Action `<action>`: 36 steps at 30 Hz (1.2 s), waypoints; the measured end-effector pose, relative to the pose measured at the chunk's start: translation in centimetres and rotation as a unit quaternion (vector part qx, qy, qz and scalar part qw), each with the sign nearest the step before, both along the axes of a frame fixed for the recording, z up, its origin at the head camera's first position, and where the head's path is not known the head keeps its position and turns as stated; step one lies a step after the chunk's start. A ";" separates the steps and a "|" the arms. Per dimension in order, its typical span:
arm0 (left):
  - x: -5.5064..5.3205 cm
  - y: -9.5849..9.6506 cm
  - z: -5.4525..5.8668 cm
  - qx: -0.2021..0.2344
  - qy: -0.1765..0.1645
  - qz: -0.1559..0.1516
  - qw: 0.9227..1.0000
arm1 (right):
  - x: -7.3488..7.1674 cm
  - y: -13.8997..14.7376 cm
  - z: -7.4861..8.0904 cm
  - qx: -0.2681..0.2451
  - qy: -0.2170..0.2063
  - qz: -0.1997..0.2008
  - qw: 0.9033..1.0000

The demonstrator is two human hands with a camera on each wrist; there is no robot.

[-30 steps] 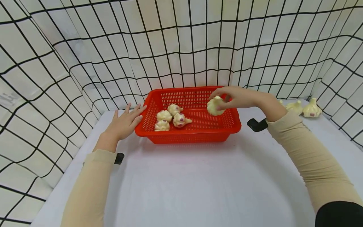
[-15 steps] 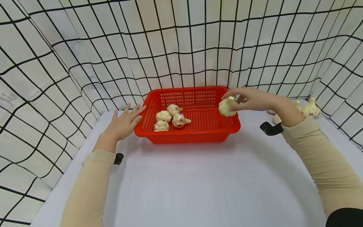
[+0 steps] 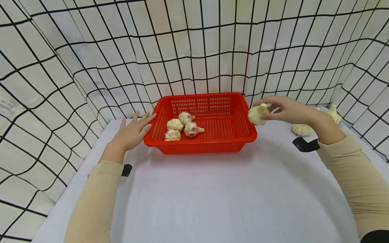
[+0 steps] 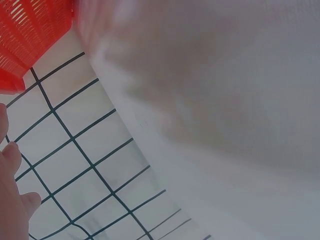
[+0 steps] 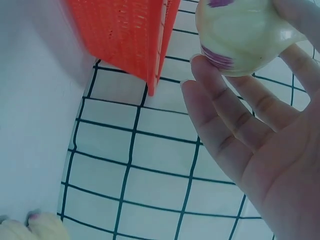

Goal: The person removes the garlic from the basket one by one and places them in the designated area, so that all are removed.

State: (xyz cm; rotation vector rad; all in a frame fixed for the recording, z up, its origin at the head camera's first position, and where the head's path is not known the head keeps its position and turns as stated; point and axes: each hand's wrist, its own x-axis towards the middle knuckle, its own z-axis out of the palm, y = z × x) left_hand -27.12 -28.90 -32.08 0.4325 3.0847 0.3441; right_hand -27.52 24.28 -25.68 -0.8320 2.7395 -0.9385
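A red plastic basket (image 3: 200, 148) stands at the back of the table, with several garlic bulbs (image 3: 192, 129) in its left half. My left hand (image 3: 130, 134) lies with spread, straight fingers, its fingertips touching the basket's left rim. Just outside the right rim, my right hand (image 3: 288, 109) pinches a garlic bulb (image 3: 256, 114) between thumb and fingers, held above the table. In the right wrist view this garlic bulb (image 5: 245, 37) shows purple streaks, and the lower fingers (image 5: 207, 107) extend beneath it.
More garlic bulbs (image 3: 302, 129) lie on the white table (image 3: 194, 195) at the right, partly hidden behind the right wrist. One bulb (image 3: 334, 115) sits near the back right corner. Black netting (image 3: 206, 54) over white walls encloses the back and sides.
My right hand has carried its garlic bulb rightward, from over the basket to just outside the right rim. The left hand stays in place on the left rim.
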 end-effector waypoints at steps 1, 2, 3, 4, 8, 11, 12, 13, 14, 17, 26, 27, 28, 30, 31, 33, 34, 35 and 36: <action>0.0 0.0 0.0 0.000 0.000 0.000 1.000 | 0.1 0.3 -0.1 0.001 0.004 -0.005 1.000; 0.0 0.0 0.0 0.000 0.000 0.000 1.000 | 0.3 0.5 -0.1 0.002 0.009 -0.011 1.000; 0.0 0.0 0.0 0.000 -0.001 0.000 1.000 | 0.5 0.8 -0.1 0.002 0.012 -0.019 1.000; 0.0 0.0 0.0 0.000 -0.001 0.000 1.000 | 0.6 1.1 -0.2 0.002 0.015 -0.022 1.000; 0.0 0.1 0.1 -0.001 -0.003 -0.001 1.000 | 1.2 2.3 -0.3 -0.001 0.010 -0.048 0.999; -0.1 0.1 0.2 -0.001 -0.003 0.000 1.000 | 1.5 3.2 -0.5 -0.001 0.006 -0.063 0.998; -0.1 0.0 0.1 -0.001 -0.002 0.000 1.000 | 1.6 3.5 -0.6 0.002 0.007 -0.067 0.998; 0.0 0.0 0.2 -0.001 -0.002 0.000 1.000 | 1.6 3.8 -0.7 0.003 0.008 -0.071 0.997; 0.0 0.1 0.1 0.000 -0.002 0.000 1.000 | 1.7 4.1 -0.8 0.005 0.010 -0.075 0.997; 0.0 0.0 0.1 -0.002 -0.004 0.001 1.000 | 1.9 4.9 -1.2 0.000 0.018 -0.082 0.996; 0.1 0.2 0.2 -0.006 -0.008 0.002 1.000 | 2.5 7.9 -2.1 0.009 0.044 -0.132 0.990; 0.1 0.2 0.2 -0.006 -0.007 0.002 1.000 | 2.6 8.2 -2.2 0.010 0.042 -0.138 0.990; 0.1 0.1 0.2 -0.006 -0.007 0.002 1.000 | 2.6 8.6 -2.3 0.011 0.042 -0.143 0.989; 0.0 0.1 0.2 -0.007 -0.007 0.003 1.000 | 2.7 9.4 -2.6 0.011 0.038 -0.151 0.988; 0.0 0.1 0.2 -0.007 -0.007 0.003 1.000 | 2.7 9.7 -2.7 0.012 0.035 -0.156 0.987; 0.0 0.1 0.2 -0.007 -0.007 0.003 1.000 | 2.8 10.4 -3.0 0.012 0.033 -0.167 0.985; 0.0 0.1 0.1 -0.008 -0.007 0.003 1.000 | 2.8 10.8 -3.2 0.011 0.034 -0.172 0.984; 0.0 0.1 0.1 -0.007 -0.007 0.002 1.000 | 2.9 11.1 -3.4 0.011 0.036 -0.178 0.983; 0.0 0.1 0.1 -0.007 -0.007 0.002 1.000 | 2.9 11.4 -3.5 0.012 0.038 -0.187 0.981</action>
